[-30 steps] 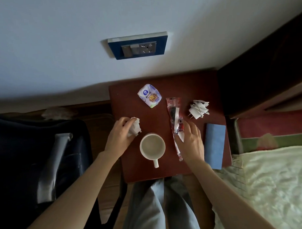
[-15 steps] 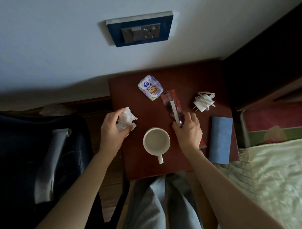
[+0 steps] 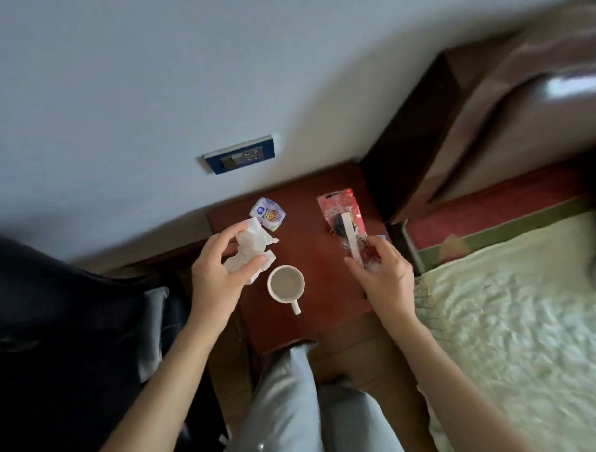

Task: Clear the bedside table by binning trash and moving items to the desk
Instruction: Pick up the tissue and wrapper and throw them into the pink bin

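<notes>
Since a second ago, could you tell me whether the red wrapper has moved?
Yes. The right hand has lifted the red wrapper off the table, away from the mug, which has stayed put.

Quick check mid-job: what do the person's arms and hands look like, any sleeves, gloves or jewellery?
Both forearms are bare as far as the view shows, with no sleeves. The left hand and right hand wear no gloves; no rings, watch or bands are visible on fingers or wrists. Light grey trousers show below.
</notes>
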